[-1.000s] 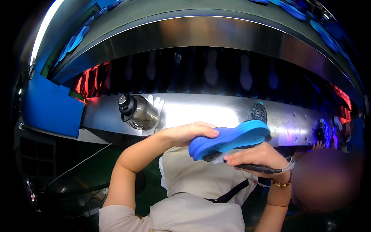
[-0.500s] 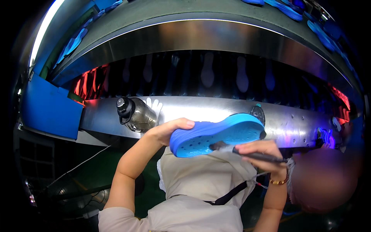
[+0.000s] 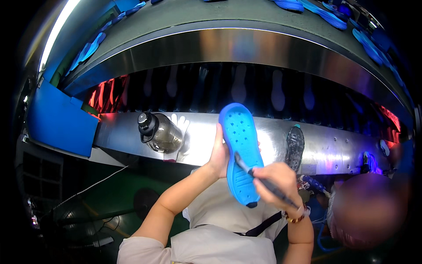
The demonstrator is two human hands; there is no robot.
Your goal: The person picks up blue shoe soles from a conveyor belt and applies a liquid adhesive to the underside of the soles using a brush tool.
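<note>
The left hand (image 3: 219, 155) grips a blue shoe sole (image 3: 242, 136) up by the metal shelf (image 3: 202, 134). The right hand (image 3: 278, 179) holds a brush (image 3: 246, 166) against it. A bottle (image 3: 166, 137) has its black lid (image 3: 146, 122) on; I can't tell what's inside.

Runs left to right as a metal desk (image 3: 274, 136). Carries a smoky translucent bottle (image 3: 166, 136) with black cap at left, a white glove (image 3: 181, 125) just beside it, and, right of centre, a dark shoe-shaped piece (image 3: 295, 147) with teal tip. Beyond, includes a grey-green upper surface (image 3: 193, 15) bearing blue soles (image 3: 326, 16).
</note>
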